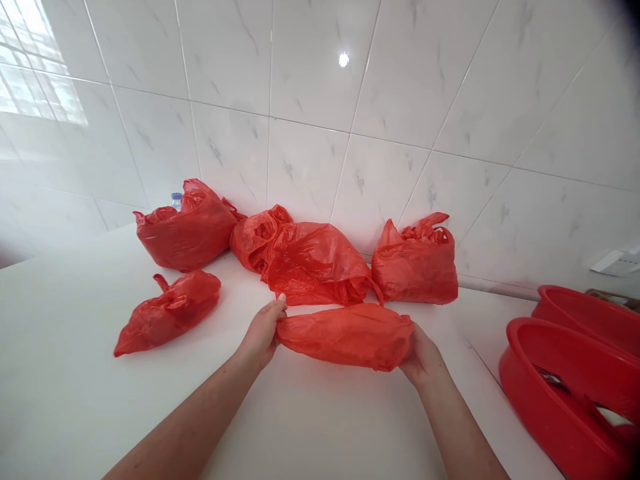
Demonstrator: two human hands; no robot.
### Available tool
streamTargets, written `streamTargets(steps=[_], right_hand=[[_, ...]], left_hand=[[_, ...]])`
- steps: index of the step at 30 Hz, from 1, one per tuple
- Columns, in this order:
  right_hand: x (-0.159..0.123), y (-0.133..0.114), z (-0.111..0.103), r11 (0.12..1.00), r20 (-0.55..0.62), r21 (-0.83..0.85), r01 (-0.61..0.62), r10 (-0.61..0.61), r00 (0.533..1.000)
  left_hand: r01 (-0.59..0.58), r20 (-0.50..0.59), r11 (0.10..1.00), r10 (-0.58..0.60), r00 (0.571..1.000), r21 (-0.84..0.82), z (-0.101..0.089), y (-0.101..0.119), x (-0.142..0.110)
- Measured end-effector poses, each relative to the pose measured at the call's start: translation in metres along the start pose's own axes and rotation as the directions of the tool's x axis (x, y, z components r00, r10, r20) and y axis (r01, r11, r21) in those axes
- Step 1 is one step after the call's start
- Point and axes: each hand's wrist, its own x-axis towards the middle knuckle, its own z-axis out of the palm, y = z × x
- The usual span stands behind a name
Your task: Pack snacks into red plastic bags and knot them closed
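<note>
Between my hands, a long red plastic bag (345, 335) is stretched out sideways over the white tabletop (320, 427). My left hand (265, 329) pinches its left end, thumb on top. At the other end my right hand (423, 353) grips the bag, its fingers partly hidden behind the plastic. What the bag contains cannot be made out. Just behind it lies a crumpled red bag (320, 260), with a bunched red bag (257, 237) against its left side. A smaller knotted red bag (170, 312) rests left of my left hand.
A full red bag (185, 230) stands at the back left, a bottle with a blue cap (176, 200) behind it. Another red bag (415, 263) sits against the tiled wall (310, 160). Two red plastic basins (530, 373) occupy the right side, with items inside the nearer one.
</note>
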Motion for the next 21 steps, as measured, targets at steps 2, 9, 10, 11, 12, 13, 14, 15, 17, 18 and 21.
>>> streamTargets(steps=[2, 9, 10, 11, 12, 13, 14, 15, 17, 18, 21], right_hand=[[-0.002, 0.005, 0.003, 0.998, 0.007, -0.057, 0.002, -0.002, 1.000], [-0.019, 0.020, 0.013, 0.948, 0.292, -0.291, 0.130, -0.041, 0.956], [-0.021, 0.018, 0.014, 0.931, 0.332, -0.338, 0.135, -0.017, 0.943], [-0.023, 0.016, 0.014, 0.907, 0.354, -0.394, 0.146, 0.004, 0.935], [-0.023, 0.013, 0.013, 0.874, 0.353, -0.454, 0.170, 0.001, 0.936], [-0.022, 0.010, 0.012, 0.829, 0.326, -0.517, 0.214, -0.041, 0.945], [-0.021, 0.007, 0.011, 0.765, 0.280, -0.581, 0.278, -0.133, 0.951], [-0.020, 0.004, 0.009, 0.680, 0.228, -0.643, 0.352, -0.268, 0.936], [-0.020, 0.002, 0.007, 0.454, 0.171, -0.747, 0.486, -0.574, 0.800], [-0.023, 0.003, 0.008, 0.319, 0.193, -0.778, 0.541, -0.698, 0.690], [-0.041, 0.015, 0.014, -0.084, 0.448, -0.699, 0.711, -0.826, 0.343]], left_hand=[[-0.306, 0.000, 0.909, 0.318, 0.948, 0.282, 0.003, 0.004, -0.010], [-0.810, 0.735, 0.149, 0.351, 0.580, 0.568, 0.029, 0.000, -0.043], [-0.774, 0.718, 0.200, 0.290, 0.632, 0.601, 0.030, -0.004, -0.042], [-0.716, 0.673, 0.291, 0.247, 0.697, 0.635, 0.029, -0.007, -0.039], [-0.632, 0.605, 0.409, 0.212, 0.768, 0.659, 0.028, -0.009, -0.036], [-0.529, 0.520, 0.538, 0.186, 0.834, 0.656, 0.026, -0.011, -0.032], [-0.422, 0.427, 0.659, 0.167, 0.889, 0.622, 0.023, -0.012, -0.028], [-0.331, 0.340, 0.757, 0.153, 0.928, 0.563, 0.021, -0.011, -0.024], [-0.230, 0.231, 0.862, 0.136, 0.963, 0.451, 0.018, -0.009, -0.019], [-0.211, 0.204, 0.884, 0.135, 0.970, 0.416, 0.018, -0.009, -0.018], [-0.180, 0.173, 0.922, 0.126, 0.977, 0.344, 0.020, -0.010, -0.019]])
